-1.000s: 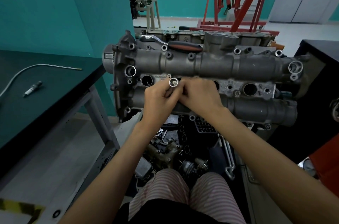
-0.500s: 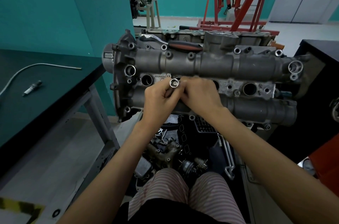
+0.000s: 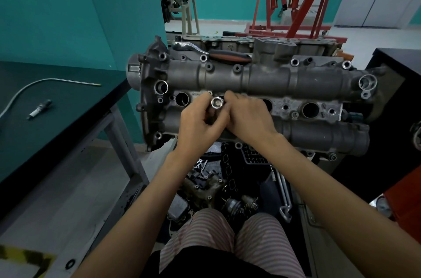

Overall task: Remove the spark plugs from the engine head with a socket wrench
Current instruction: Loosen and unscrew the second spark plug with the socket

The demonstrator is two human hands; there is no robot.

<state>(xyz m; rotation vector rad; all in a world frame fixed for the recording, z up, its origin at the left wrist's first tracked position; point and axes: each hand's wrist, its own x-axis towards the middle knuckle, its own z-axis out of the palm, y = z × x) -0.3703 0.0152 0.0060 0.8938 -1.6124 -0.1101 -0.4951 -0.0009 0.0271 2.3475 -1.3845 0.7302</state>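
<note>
Head view: the engine head [image 3: 268,86] lies on its side ahead of the person's knees, its row of round plug wells facing the camera. Both hands meet at the second well from the engine head's left end. The left hand [image 3: 200,127] is closed around a bright socket [image 3: 216,102], whose open square end points at the camera; the fingers wrap its barrel. The right hand [image 3: 248,116] touches the left one and pinches the socket's rim from the other side. Whether a plug sits inside the socket cannot be told. On the engine head's upper edge, beyond the hands, rests a ratchet wrench [image 3: 211,53] with a chrome head and a black and orange grip. Left of the engine head stands a dark green bench [image 3: 68,104]; on it, well apart from the hands, lie one loose spark plug [image 3: 39,109] and a thin bent metal rod [image 3: 47,83]. Below the engine head, loose engine parts [image 3: 211,189] fill a dark bin.
</note>
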